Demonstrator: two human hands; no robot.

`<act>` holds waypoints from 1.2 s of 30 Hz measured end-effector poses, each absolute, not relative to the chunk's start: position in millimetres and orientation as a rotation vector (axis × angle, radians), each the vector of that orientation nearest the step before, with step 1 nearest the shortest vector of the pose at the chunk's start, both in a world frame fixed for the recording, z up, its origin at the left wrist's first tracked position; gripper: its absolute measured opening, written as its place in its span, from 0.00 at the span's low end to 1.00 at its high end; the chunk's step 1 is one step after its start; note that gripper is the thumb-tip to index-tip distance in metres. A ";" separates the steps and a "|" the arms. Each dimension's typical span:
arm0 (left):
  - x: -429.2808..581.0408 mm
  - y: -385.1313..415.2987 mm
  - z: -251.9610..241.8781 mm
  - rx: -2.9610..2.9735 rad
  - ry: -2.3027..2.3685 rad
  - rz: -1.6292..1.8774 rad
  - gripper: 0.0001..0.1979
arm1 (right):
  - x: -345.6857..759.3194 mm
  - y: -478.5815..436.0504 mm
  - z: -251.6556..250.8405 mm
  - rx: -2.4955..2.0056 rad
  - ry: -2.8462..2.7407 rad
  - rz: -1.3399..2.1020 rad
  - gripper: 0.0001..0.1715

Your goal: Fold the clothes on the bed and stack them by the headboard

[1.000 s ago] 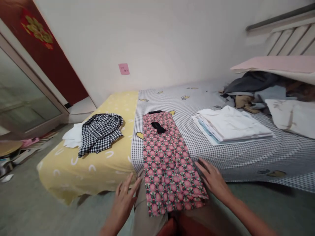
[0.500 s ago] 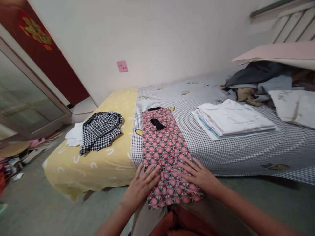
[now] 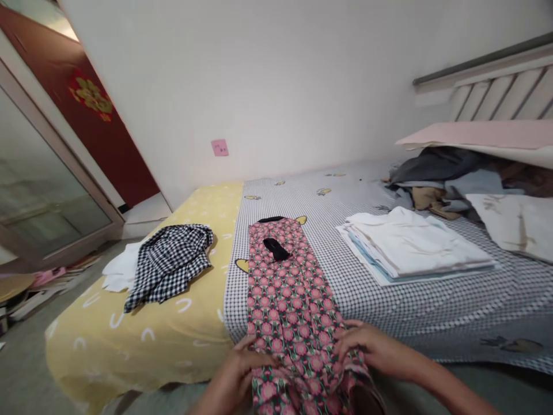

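A long pink floral dress (image 3: pixel 291 300) with a black neckline lies in a narrow strip down the bed, its neck end away from me. On its upper part sits a black piece of cloth (image 3: pixel 276 249). The near end hangs past the bed's edge toward my lap, bunched and curling up at the right corner. My left hand (image 3: pixel 242 372) grips the left side of the dress, fingers curled over the fabric. On the opposite side, my right hand (image 3: pixel 375 349) pinches the right edge, with the thumb partly hidden.
A black-and-white checked garment (image 3: pixel 173 262) and white cloth (image 3: pixel 123 268) lie on the yellow bedcover (image 3: pixel 173 340) at left. To the right is a stack of folded white clothes (image 3: pixel 410 242). Heaped clothes (image 3: pixel 440 173) sit farther back right, beneath a pink board (image 3: pixel 479 135).
My hands lay flat with spread fingers on the dress; now their fingers close on its two sides. The dress's near end has bunched and curled up. The view has tilted upward.
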State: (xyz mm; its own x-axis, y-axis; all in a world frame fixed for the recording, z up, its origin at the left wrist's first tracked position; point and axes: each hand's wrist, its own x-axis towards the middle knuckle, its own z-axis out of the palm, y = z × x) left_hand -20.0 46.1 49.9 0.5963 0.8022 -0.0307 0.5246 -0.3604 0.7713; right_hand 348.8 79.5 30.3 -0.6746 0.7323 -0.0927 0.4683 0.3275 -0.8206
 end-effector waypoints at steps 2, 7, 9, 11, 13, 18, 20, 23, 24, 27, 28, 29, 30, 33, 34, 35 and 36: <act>-16.0 66.8 71.8 1.676 1.108 0.513 0.13 | 347.3 101.7 45.0 -1.069 -2.122 1.465 0.14; -6.6 142.6 82.8 0.790 1.136 0.984 0.14 | 324.5 163.6 56.1 -0.943 -1.405 1.762 0.25; -5.1 165.4 71.8 0.624 1.135 1.052 0.17 | 312.3 180.3 51.1 -0.930 -1.164 1.821 0.30; -5.8 177.5 59.8 0.600 1.158 1.019 0.20 | 304.7 190.3 44.2 -0.972 -1.052 1.869 0.35; -9.3 180.7 50.2 0.592 1.128 0.983 0.22 | 303.1 194.3 38.1 -0.995 -1.038 1.887 0.37; -19.9 180.2 36.0 0.664 1.042 1.032 0.22 | 308.0 191.1 29.6 -0.945 -1.069 1.850 0.38; -20.6 182.9 30.8 0.683 1.066 1.065 0.23 | 306.4 191.1 24.7 -0.975 -1.017 1.862 0.36; -19.3 188.2 25.3 0.699 1.075 1.077 0.24 | 301.2 194.1 15.3 -1.026 -0.910 1.813 0.33; -18.8 189.6 24.7 0.709 1.073 1.077 0.23 | 299.7 195.2 12.9 -1.042 -0.875 1.793 0.32; -18.3 192.7 26.9 0.739 1.067 1.059 0.22 | 297.4 196.7 11.3 -1.041 -0.819 1.779 0.30; -18.0 193.5 28.5 0.749 1.071 1.052 0.22 | 297.1 196.5 12.7 -1.026 -0.821 1.781 0.29; -17.4 194.3 30.1 0.759 1.078 1.045 0.21 | 296.6 196.2 14.8 -1.010 -0.831 1.781 0.28; -16.3 195.3 31.7 0.769 1.088 1.041 0.20 | 295.9 196.0 17.3 -1.005 -0.840 1.777 0.28; -9.9 199.5 34.7 0.820 1.124 1.046 0.20 | 292.3 197.1 23.6 -1.035 -0.900 1.739 0.26; -7.3 201.3 34.6 0.843 1.148 1.047 0.20 | 291.0 198.3 24.4 -1.064 -0.957 1.701 0.26; -4.9 203.4 34.0 0.866 1.187 1.047 0.20 | 290.0 199.9 24.4 -1.102 -1.024 1.650 0.26; -3.1 205.6 33.0 0.890 1.245 1.047 0.20 | 289.2 201.8 23.6 -1.144 -1.089 1.591 0.26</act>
State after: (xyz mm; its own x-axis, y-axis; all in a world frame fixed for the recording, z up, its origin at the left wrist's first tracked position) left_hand -3.1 205.6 33.0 0.0151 0.9546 -0.2976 -0.1299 0.2970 0.9460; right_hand 289.2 201.8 23.6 -0.1994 0.9578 -0.2071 -0.1536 -0.2392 -0.9587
